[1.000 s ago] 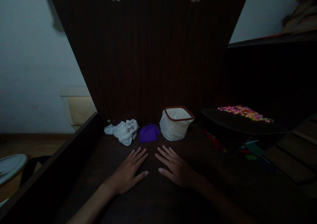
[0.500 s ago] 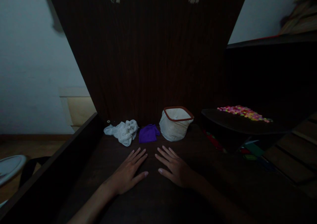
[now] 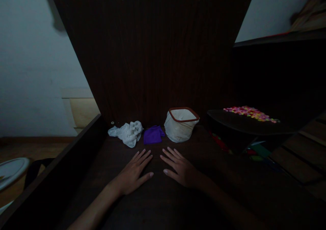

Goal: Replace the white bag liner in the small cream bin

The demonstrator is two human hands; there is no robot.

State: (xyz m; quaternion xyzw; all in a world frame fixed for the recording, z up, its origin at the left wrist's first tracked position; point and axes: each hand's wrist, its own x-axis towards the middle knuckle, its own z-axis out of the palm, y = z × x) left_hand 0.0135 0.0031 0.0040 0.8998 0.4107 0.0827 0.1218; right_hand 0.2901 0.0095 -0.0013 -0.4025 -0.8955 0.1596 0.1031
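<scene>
My left hand [image 3: 134, 173] lies flat, palm down, on the dark wooden surface [image 3: 158, 206], its fingers stretched out and its thumb apart. Mirroring it, my right hand [image 3: 181, 169] also rests flat with fingers spread; neither holds anything. Just beyond my left fingertips is a crumpled white plastic bag [image 3: 129, 134]. A folded purple cloth [image 3: 153, 135] lies in the middle, past both hands. Beyond my right hand stands a small bin [image 3: 179, 131] with a brown squarish rim, lined with a white bag. Neither hand touches these things.
A dark panel [image 3: 163, 53] rises upright behind the objects. On the left runs a raised wooden edge [image 3: 63, 158]. To the right, a dark curved shelf [image 3: 216, 118] carries a heap of small pink, red and yellow pieces [image 3: 251, 114]. Green and red items [image 3: 261, 151] sit beneath it.
The view has shifted very slightly, so everything sits a little higher in the picture. Both hands keep the same flat pose, and the objects have not moved.
</scene>
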